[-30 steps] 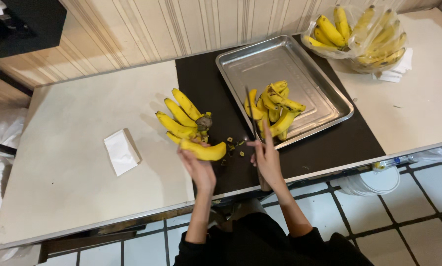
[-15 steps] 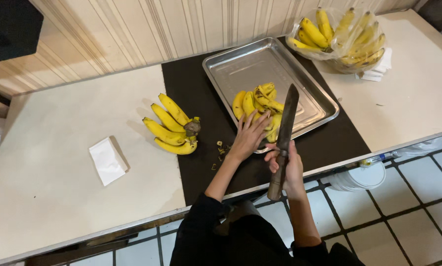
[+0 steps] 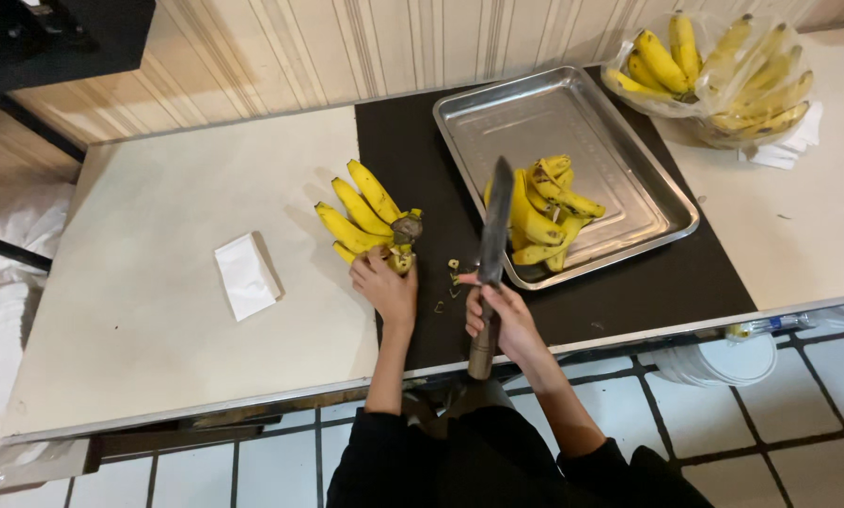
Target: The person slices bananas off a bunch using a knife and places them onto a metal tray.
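My left hand (image 3: 386, 287) rests on the near end of a bunch of yellow bananas (image 3: 361, 218) lying at the edge of a black mat (image 3: 408, 160). My right hand (image 3: 499, 316) grips the wooden handle of a large knife (image 3: 493, 235), whose blade points away from me, toward the tray. Several cut bananas (image 3: 542, 207) lie piled in the near left corner of a steel tray (image 3: 610, 160). Small stem scraps (image 3: 448, 282) lie on the mat between my hands.
A clear plastic bag of more bananas (image 3: 713, 71) sits at the back right on folded white paper. A white folded napkin (image 3: 246, 276) lies on the cream tabletop (image 3: 158, 216) to the left. A white bucket (image 3: 713, 362) stands on the tiled floor under the table's right side.
My left hand moved from the bananas in the tray back to the bunch on the left. The right hand still holds the knife, which now sits more upright between the two piles.
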